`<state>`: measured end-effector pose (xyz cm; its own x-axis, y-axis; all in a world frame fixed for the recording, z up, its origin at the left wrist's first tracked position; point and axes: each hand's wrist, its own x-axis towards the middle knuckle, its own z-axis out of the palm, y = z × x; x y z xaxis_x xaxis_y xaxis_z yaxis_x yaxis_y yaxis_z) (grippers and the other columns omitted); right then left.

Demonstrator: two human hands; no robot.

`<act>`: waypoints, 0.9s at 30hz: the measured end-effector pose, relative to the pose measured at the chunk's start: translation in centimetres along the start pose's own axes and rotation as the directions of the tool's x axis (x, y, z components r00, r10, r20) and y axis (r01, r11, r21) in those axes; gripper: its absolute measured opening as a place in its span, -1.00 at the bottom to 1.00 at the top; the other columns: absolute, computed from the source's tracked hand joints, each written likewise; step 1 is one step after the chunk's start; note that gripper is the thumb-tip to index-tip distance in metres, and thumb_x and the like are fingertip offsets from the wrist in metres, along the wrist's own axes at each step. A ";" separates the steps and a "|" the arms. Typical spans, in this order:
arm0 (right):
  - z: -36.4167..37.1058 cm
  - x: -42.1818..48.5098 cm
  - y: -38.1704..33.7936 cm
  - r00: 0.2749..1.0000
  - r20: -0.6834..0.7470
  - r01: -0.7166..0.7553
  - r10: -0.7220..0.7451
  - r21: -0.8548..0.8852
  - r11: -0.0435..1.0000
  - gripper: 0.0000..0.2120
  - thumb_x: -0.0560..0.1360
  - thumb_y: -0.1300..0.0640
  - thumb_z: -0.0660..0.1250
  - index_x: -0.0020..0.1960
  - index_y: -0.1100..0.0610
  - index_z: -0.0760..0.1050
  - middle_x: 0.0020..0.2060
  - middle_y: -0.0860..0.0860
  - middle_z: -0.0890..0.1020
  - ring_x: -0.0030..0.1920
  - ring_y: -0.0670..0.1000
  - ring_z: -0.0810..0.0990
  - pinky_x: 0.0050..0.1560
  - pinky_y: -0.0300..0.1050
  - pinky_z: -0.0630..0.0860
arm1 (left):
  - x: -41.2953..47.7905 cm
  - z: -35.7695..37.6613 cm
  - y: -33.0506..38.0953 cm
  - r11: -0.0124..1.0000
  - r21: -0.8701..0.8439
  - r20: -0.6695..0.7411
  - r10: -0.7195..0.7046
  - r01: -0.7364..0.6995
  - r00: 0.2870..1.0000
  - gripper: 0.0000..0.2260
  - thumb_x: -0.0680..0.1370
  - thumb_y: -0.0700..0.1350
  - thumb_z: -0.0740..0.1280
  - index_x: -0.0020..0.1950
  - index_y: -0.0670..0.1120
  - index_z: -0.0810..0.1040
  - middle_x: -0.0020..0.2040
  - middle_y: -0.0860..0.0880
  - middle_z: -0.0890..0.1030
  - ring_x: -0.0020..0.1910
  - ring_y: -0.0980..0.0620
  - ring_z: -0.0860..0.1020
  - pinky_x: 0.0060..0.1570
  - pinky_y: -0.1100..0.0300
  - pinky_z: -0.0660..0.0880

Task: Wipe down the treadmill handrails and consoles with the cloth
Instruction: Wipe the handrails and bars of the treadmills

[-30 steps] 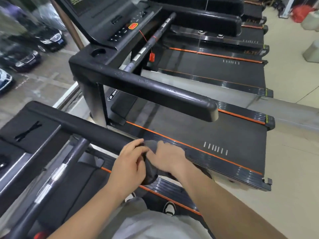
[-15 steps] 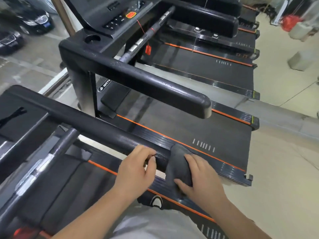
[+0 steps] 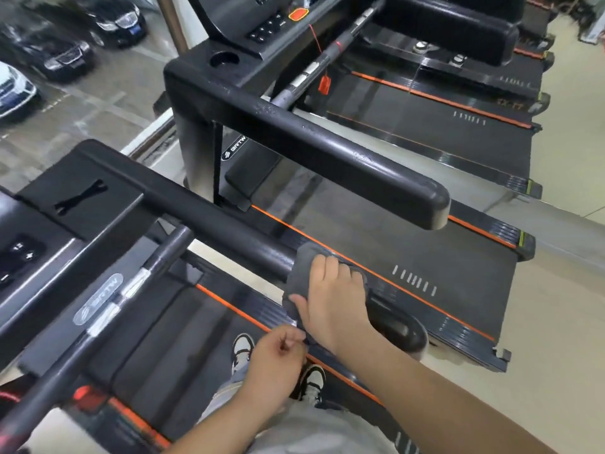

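The right hand [image 3: 330, 299] curls over the grey cloth [image 3: 299, 273], wrapping it on the near handrail [image 3: 229, 231] close to its end; the left hand [image 3: 273, 358] is curled at the cloth's lower edge, pinching or not I cannot tell; the next handrail [image 3: 327, 149] and console [image 3: 262, 24] likely await wiping.

Right hand [image 3: 330, 299] grips a grey cloth [image 3: 302, 267] wrapped over the near treadmill handrail [image 3: 229, 237], close to its rounded end. Left hand [image 3: 275, 358], fingers curled, touches the cloth's hanging lower corner.
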<state>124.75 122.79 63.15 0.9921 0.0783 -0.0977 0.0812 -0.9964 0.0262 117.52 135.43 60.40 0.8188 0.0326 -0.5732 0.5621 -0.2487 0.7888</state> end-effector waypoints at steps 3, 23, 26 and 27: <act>-1.0 4.1 -4.5 1.000 0.024 0.000 0.000 0.024 1.000 -0.31 0.56 -0.31 0.22 0.35 0.27 0.31 0.14 0.19 0.50 0.07 0.22 0.52 0.04 0.14 0.44 | 0.4 -1.8 0.5 0.998 -0.063 -0.072 0.021 -0.026 0.997 -0.89 0.56 -0.16 0.28 -0.04 -0.11 0.60 -0.11 -0.20 0.66 -0.12 -0.03 0.58 -0.03 0.01 0.51; -1.3 -2.4 11.2 0.928 0.290 -0.370 0.234 0.653 0.660 -0.69 0.63 -0.15 0.26 -0.14 0.02 0.60 -0.29 -0.08 0.67 -0.17 -0.04 0.64 -0.05 -0.02 0.55 | 7.9 1.1 8.8 0.859 -0.478 -0.401 -0.399 0.184 0.825 0.11 0.27 0.64 0.17 0.56 -0.14 0.27 0.47 -0.13 0.45 0.36 -0.21 0.49 0.39 -0.08 0.42; -0.3 -2.8 11.1 0.924 0.284 -0.379 0.254 0.622 0.685 -0.68 0.64 -0.10 0.23 -0.20 0.03 0.55 -0.34 -0.06 0.63 -0.20 0.02 0.62 -0.12 -0.02 0.53 | 4.3 6.7 7.0 0.934 -0.321 -0.404 -0.283 0.154 0.870 -0.18 0.55 0.46 0.09 0.54 -0.17 0.30 0.43 -0.18 0.47 0.42 -0.19 0.44 0.41 0.09 0.30; 0.0 -2.8 11.1 0.928 0.277 -0.372 0.251 0.624 0.687 -0.67 0.65 -0.05 0.22 -0.23 0.05 0.52 -0.37 -0.05 0.60 -0.21 0.06 0.60 -0.15 -0.01 0.51 | 2.8 8.9 6.3 0.951 -0.268 -0.342 -0.244 0.155 0.908 -0.18 0.56 0.46 0.05 0.51 -0.18 0.34 0.37 -0.15 0.53 0.39 -0.15 0.48 0.34 0.19 0.31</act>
<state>122.88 111.46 63.75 0.9143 -0.1867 -0.3595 -0.3729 -0.7349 -0.5665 122.33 125.35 61.73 0.6462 0.4209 -0.6367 0.6924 0.0276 0.7210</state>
